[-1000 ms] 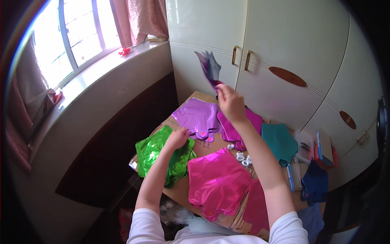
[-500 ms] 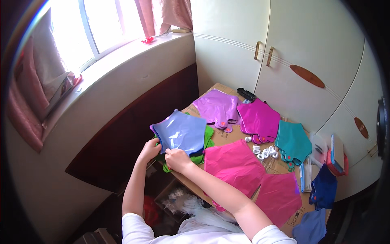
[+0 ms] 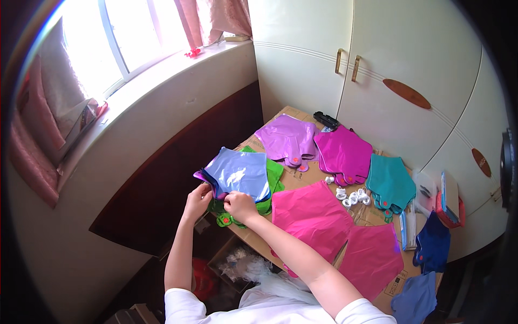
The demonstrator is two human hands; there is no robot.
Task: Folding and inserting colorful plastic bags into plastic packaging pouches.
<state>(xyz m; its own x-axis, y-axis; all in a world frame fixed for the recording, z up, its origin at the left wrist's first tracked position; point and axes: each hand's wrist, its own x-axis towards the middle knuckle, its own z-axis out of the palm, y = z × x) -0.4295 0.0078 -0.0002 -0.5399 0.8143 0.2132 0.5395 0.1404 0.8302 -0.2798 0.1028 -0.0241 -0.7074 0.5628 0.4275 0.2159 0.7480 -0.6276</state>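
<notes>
A stack of thin glossy sheets [image 3: 236, 167], light blue on top with darker blue and purple edges below, lies over a pile of bright green sheets [image 3: 275, 174]. My left hand [image 3: 198, 202] is closed at the stack's near left corner, its fingertips on the layered edges. Beside it, my right hand [image 3: 240, 207] pinches the stack's near edge. The edges between my hands bend upward and fan apart a little. A green round tab with a red mark [image 3: 224, 219] hangs out below my hands.
Cardboard covers the table [image 3: 302, 181]. Around lie lilac [image 3: 286, 137], magenta [image 3: 343, 154], teal [image 3: 390, 183] and pink sheets [image 3: 310, 221]. White rings [image 3: 353, 198] sit mid-table. A red box [image 3: 450, 213] stands right, near white cabinets [image 3: 399, 32]. An open drawer [image 3: 234, 264] is below.
The blue stack has lowered and flattened onto the green pile. Its near left edge now curls and shows several layers. My hands stay at its near edge.
</notes>
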